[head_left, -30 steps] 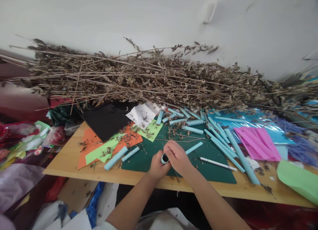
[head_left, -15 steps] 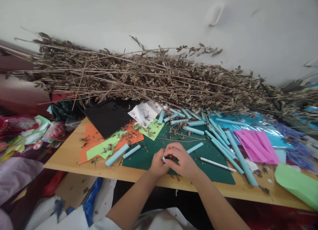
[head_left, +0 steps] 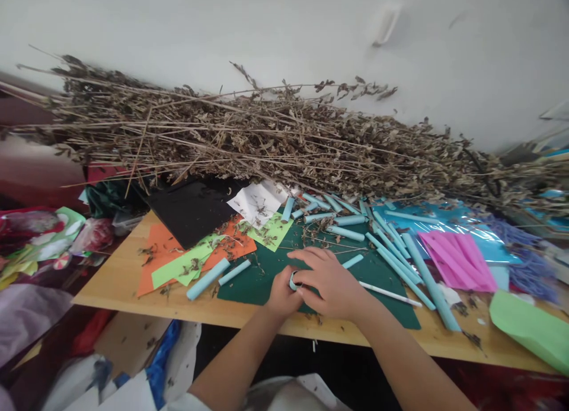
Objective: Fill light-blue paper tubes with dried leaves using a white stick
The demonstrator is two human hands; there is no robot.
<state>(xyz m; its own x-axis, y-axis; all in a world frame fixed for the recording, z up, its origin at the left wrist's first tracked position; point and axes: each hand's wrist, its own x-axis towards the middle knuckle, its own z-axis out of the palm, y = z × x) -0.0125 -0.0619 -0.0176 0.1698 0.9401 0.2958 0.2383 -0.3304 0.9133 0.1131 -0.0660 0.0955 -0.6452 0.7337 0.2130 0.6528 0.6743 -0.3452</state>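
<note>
My left hand [head_left: 283, 294] is closed around a light blue paper tube [head_left: 292, 281], whose round open end points up; the rest of the tube is hidden in the fist. Just to its right, my right hand [head_left: 326, 281] has its fingers spread and bent. Its forefinger and thumb come to the tube's mouth, while the other fingers reach over the top. Beneath both hands lies a dark green mat [head_left: 382, 307] strewn with bits of dried leaf.
Dried leafy stalks [head_left: 267, 132] lie heaped along the wall. Light blue paper tubes [head_left: 393, 257] cluster to the right, near a white stick [head_left: 389, 294] and pink paper [head_left: 457, 260]. Leftward are orange paper [head_left: 155, 242], a black sheet [head_left: 186, 212] and two blue tubes [head_left: 208, 279].
My right hand has shifted slightly, its upper fingers lifting and spreading. The tube's open end now shows more clearly, and the right forearm covers more of the white stick.
</note>
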